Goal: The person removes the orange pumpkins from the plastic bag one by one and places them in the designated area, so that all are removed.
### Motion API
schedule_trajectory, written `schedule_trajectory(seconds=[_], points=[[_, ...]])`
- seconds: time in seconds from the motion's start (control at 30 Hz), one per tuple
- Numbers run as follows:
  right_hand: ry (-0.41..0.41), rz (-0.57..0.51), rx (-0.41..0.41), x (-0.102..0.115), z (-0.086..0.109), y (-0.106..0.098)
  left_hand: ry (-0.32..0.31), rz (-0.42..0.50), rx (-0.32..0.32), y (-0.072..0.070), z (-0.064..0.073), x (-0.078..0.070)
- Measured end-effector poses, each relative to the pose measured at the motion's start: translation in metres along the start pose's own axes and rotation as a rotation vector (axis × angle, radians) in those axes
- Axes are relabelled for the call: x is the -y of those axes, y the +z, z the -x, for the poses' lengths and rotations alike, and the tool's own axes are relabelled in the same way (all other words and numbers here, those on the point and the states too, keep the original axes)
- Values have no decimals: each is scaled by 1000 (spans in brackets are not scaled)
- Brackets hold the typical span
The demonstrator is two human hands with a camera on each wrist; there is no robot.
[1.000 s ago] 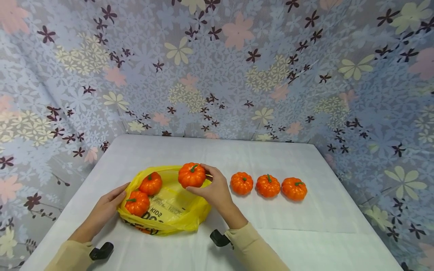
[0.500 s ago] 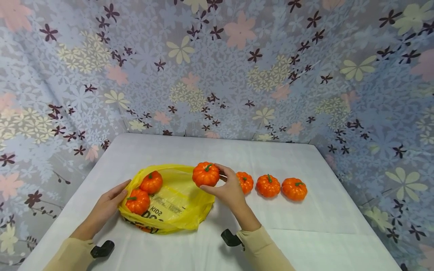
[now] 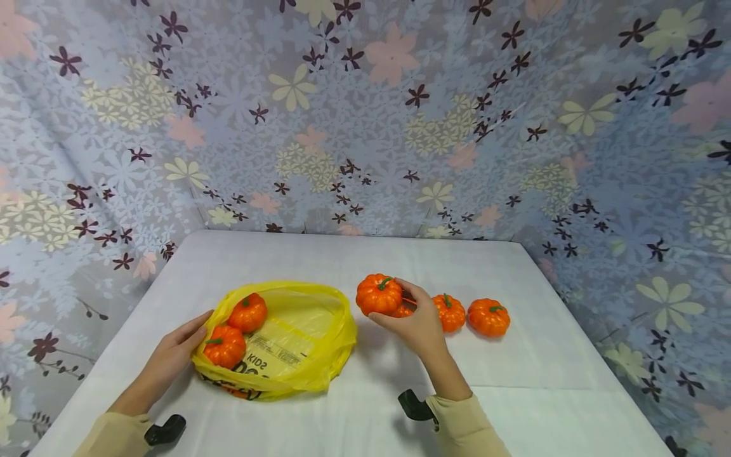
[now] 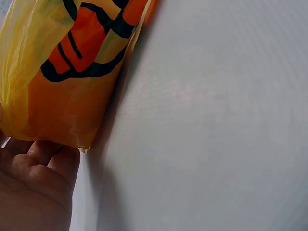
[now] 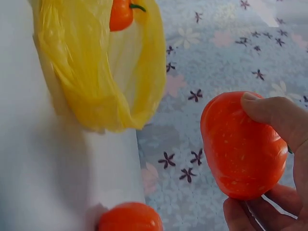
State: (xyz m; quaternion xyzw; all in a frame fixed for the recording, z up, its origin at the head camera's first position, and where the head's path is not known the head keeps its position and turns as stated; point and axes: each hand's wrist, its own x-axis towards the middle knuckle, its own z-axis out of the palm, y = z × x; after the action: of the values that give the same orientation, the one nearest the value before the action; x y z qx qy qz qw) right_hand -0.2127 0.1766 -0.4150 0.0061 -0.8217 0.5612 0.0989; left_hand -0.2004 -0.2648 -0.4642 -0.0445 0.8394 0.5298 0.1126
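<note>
My right hand grips a small orange toy pumpkin with a green stem, thumb on one side and fingers on the other. It is held above the table, just right of the yellow plastic bag. Inside the bag's left side sit two more pumpkins, a rear one and a front one. My left hand rests against the bag's left outer side. In the left wrist view its fingers touch the printed plastic, their tips partly hidden by it.
Three pumpkins stand in a row on the white-covered table: a middle one, a right one, and a left one mostly hidden behind my right hand. A floral cloth hangs behind the table.
My right hand has carried its pumpkin rightward, from over the bag's opening to in front of the row's left pumpkin. My left hand stays at the bag.
</note>
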Motion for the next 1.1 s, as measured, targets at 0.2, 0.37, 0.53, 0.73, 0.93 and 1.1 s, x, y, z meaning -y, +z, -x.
schedule_trajectory(seconds=[0.2, 0.37, 0.53, 0.73, 0.93, 1.1], points=[[-8, -20, -10, -4, 1, -18, -1, 8, 1, 0, 1, 1], [36, 12, -6, -11, 4, -38, 10, 21, 0, 1, 2, 1], [89, 66, -15, -22, 12, -60, 3, 16, 1, 2, 2, 0], [125, 108, -37, -32, 21, -84, -10, 9, 3, 1, 1, -2], [152, 165, -56, -37, 33, -108, -15, 9, 16, 2, 1, -3], [219, 218, -45, -42, 42, -124, -27, 3, 12, 2, 0, -3]])
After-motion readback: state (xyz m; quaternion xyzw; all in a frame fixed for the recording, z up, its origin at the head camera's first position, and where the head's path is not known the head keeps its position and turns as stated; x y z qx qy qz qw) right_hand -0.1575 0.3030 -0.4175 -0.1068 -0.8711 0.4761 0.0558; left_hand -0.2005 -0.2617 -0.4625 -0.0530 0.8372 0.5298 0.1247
